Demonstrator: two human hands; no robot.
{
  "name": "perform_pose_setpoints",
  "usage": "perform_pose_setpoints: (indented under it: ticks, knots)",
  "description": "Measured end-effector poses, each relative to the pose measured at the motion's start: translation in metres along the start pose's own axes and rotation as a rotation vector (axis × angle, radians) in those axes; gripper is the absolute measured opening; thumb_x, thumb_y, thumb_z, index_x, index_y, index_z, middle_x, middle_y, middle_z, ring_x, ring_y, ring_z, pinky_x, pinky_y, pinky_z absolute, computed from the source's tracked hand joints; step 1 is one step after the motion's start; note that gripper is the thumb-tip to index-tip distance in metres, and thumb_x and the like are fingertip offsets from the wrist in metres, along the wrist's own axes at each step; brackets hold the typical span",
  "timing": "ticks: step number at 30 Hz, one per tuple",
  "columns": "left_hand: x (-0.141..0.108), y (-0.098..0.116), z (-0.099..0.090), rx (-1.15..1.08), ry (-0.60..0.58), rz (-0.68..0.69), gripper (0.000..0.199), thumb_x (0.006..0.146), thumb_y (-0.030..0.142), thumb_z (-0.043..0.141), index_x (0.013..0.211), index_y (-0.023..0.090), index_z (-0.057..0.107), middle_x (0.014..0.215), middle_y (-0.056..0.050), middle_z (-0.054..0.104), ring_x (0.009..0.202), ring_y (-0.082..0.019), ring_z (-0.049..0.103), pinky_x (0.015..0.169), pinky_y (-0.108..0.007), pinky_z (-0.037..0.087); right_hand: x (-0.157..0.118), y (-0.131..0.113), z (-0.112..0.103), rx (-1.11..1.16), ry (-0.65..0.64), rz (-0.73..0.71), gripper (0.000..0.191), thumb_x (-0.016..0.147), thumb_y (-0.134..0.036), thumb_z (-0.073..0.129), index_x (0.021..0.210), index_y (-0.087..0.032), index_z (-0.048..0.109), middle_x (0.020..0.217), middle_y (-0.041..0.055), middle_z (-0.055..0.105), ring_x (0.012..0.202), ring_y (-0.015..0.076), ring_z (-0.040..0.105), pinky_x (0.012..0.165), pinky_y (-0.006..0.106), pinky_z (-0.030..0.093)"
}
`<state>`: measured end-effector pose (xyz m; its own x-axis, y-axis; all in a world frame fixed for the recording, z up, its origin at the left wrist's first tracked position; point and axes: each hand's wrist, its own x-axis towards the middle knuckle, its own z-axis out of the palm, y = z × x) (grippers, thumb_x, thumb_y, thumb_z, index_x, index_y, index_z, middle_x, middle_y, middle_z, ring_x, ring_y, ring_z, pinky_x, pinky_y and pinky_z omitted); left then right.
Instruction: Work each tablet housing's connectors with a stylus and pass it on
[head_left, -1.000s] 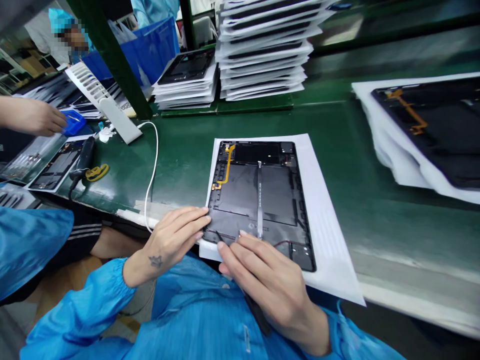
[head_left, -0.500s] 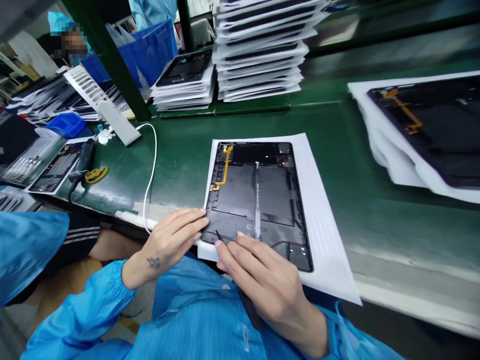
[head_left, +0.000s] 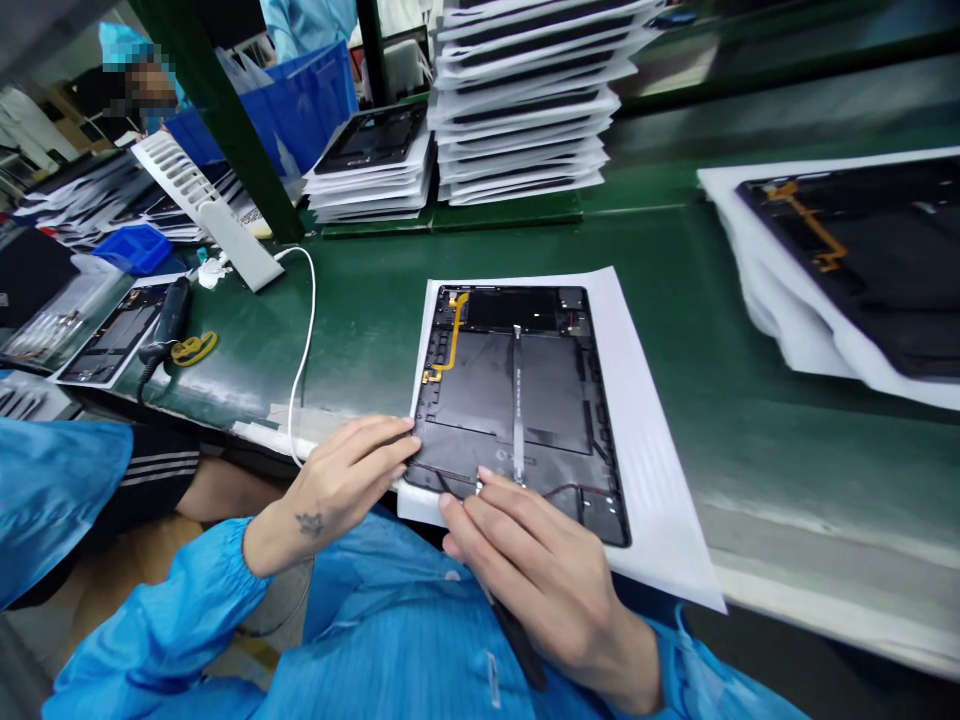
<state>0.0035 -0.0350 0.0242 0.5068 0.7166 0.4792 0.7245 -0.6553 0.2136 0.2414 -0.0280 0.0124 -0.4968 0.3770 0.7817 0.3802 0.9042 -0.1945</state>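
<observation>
Right grip (head_left: pixel 551 575): fingers pinching a dark slender tool (head_left: pixel 519 640); the tool's middle hidden by the hand, a short tip showing ahead of the fingers, the handle running back beneath the palm. Whether the tip touches the panel cannot be told.

Left grip (head_left: pixel 337 480): flat and unclosed, fingers straight, their tips on the panel's left edge; thumb hard to make out.

Open device panel (head_left: pixel 480 375): lying flat, ahead of the right grip and rightward of the left; part of its near edge covered by the right fingers. Orange ribbon (head_left: pixel 456 330) at its far left; pale strip (head_left: pixel 517 400) down its middle, near end close to the right grip, lettering too small to read.

White sheet (head_left: pixel 660 500): beneath the panel, mostly showing to its right.

Table (head_left: pixel 360 300): green, glossy. White cable (head_left: pixel 311 330): beyond the left grip, leading to a white slatted appliance (head_left: pixel 225 225).

Second panel (head_left: pixel 885 290): well right of the right grip, cut off by the frame.

Tall stack (head_left: pixel 525 130): beyond both grips, top cut off; shorter stack (head_left: pixel 367 190) beside it.

Room: green post (head_left: pixel 217 110) and blue crate (head_left: pixel 315 95) beyond the left grip; blue garment (head_left: pixel 60 500) of another person to its left, cut off.
</observation>
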Motion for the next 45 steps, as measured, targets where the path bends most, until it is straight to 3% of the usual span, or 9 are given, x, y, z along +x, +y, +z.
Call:
perform_pose_setpoints:
  ticks: [14,20,24,28,34,40,45]
  knots:
    - [0.012,0.006,-0.006,0.009,-0.035,0.0,0.019,0.099,0.018,0.056,0.115,0.015,0.066,0.121,-0.014,0.068,0.111,-0.023,0.065,0.094,-0.039,0.057,-0.001,-0.001,0.004,-0.058,0.022,0.02,0.014,0.095,-0.012,0.061,0.101,-0.011,0.074,0.084,0.0064,0.075,0.083,0.0182,0.072,0.091,0.036,0.064]
    - [0.034,0.009,-0.013,-0.007,-0.283,-0.009,0.014,0.103,0.021,0.049,0.097,0.017,0.062,0.101,-0.007,0.065,0.092,-0.02,0.058,0.079,-0.034,0.053,-0.003,0.0,0.004,-0.057,0.021,-0.009,0.014,0.095,-0.014,0.062,0.103,-0.011,0.072,0.085,0.006,0.077,0.082,0.0184,0.073,0.089,0.038,0.065]
    - [0.042,0.008,-0.013,0.189,-0.433,0.123,0.018,0.103,0.014,0.04,0.091,0.017,0.054,0.096,-0.008,0.059,0.081,-0.021,0.049,0.07,-0.035,0.047,-0.003,-0.001,0.004,-0.058,0.024,0.002,0.014,0.096,-0.013,0.06,0.103,-0.012,0.072,0.085,0.005,0.076,0.081,0.0173,0.072,0.09,0.037,0.064]
    - [0.044,0.011,-0.011,0.38,-0.371,0.289,0.022,0.102,0.012,0.036,0.088,0.017,0.052,0.09,-0.01,0.059,0.077,-0.023,0.05,0.064,-0.035,0.041,-0.003,-0.002,0.004,-0.048,0.022,-0.001,0.015,0.096,-0.013,0.06,0.102,-0.006,0.072,0.085,0.0075,0.076,0.082,0.0196,0.072,0.09,0.039,0.064]
    - [0.046,0.023,-0.017,0.527,-0.287,0.43,0.022,0.1,0.01,0.038,0.085,0.017,0.051,0.082,-0.008,0.062,0.073,-0.021,0.057,0.068,-0.034,0.045,-0.001,-0.001,0.005,-0.047,0.035,0.002,0.016,0.096,-0.012,0.058,0.1,-0.005,0.072,0.085,0.0077,0.075,0.081,0.0197,0.07,0.09,0.038,0.062]
    - [0.042,0.024,-0.014,0.497,-0.197,0.39,0.021,0.099,0.008,0.037,0.089,0.014,0.054,0.08,-0.007,0.062,0.073,-0.02,0.059,0.069,-0.031,0.045,-0.003,-0.002,0.005,-0.044,0.033,0.01,0.016,0.096,-0.013,0.059,0.101,-0.006,0.072,0.086,0.0069,0.075,0.082,0.0191,0.069,0.094,0.038,0.06]
    - [0.044,0.022,-0.014,0.39,-0.124,0.336,0.025,0.102,0.009,0.031,0.092,0.014,0.053,0.073,-0.004,0.056,0.065,-0.018,0.05,0.062,-0.03,0.04,-0.002,-0.002,0.006,-0.031,0.053,0.023,0.016,0.097,-0.012,0.058,0.102,-0.005,0.071,0.086,0.0082,0.075,0.085,0.0195,0.069,0.094,0.037,0.061]
